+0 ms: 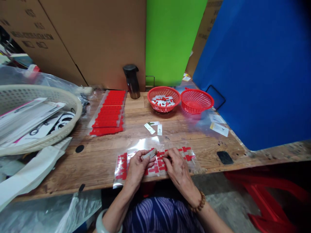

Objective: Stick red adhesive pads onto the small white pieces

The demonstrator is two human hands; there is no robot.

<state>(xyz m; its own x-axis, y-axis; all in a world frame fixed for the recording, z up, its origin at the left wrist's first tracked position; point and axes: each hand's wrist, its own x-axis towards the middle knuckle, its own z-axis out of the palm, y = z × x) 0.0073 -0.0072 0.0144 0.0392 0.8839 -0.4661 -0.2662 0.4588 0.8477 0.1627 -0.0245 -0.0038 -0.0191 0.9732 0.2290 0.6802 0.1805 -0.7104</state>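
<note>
The left hand (136,163) pinches a small pale strip (150,154) between thumb and fingertips, its grip closed on the near end while the far end sticks out toward the right hand (175,163). The right hand rests with fingers curled down on a clear sheet of red T-shaped pieces (122,166); whether its grip holds one of the pieces cannot be told, since the fingertips are tucked under and hidden. The sheet lies at the near edge of the wooden desk (102,155), and both hands cover its middle, so only its left and right ends show.

Beyond the hands, three small white strips (153,127) lie loose on the desk. Farther back stands a red basket (164,98) holding white and red bits too small to make out, with a second red basket (196,101) just beside it to the right. A stack of red sheets (109,113) lies to the left, and a black bottle (131,81) stands behind. A cream basket (73,106) of packaged items is cut off by the left frame edge. White cards (219,126) lie near a blue board (255,71).
</note>
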